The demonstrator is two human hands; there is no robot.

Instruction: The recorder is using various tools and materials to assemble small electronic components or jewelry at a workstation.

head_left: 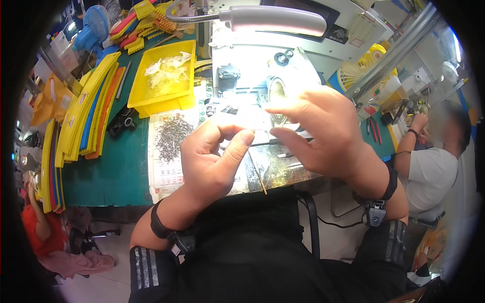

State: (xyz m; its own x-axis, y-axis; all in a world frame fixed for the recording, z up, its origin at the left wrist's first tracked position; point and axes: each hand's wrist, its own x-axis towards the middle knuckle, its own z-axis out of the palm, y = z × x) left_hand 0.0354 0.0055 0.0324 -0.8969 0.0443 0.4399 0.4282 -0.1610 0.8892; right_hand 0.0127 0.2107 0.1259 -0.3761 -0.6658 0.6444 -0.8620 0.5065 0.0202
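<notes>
We hold our left hand (209, 159) raised, fingers curled, thumb meeting fingertips in a pinching grip. Our right hand (321, 131) hovers just beside it, fingers spread and extended leftward.

Whatever the left hand (209, 161) fingers (233, 151) pinch, too small, glare-washed.

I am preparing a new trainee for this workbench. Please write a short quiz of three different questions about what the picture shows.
1. True or false: the yellow tray holds pale, whitish pieces.
2. Multiple choice: where does the pile of small dark metal parts lie? A) inside the yellow tray, B) on the printed paper sheet left of the left hand, C) on the floor.
3. Fill in: the right hand is raised in front of the bench under the white ____.

Key: 1 true; 2 B; 3 lamp. The picture does not show clearly whether either hand pinches anything.
</notes>
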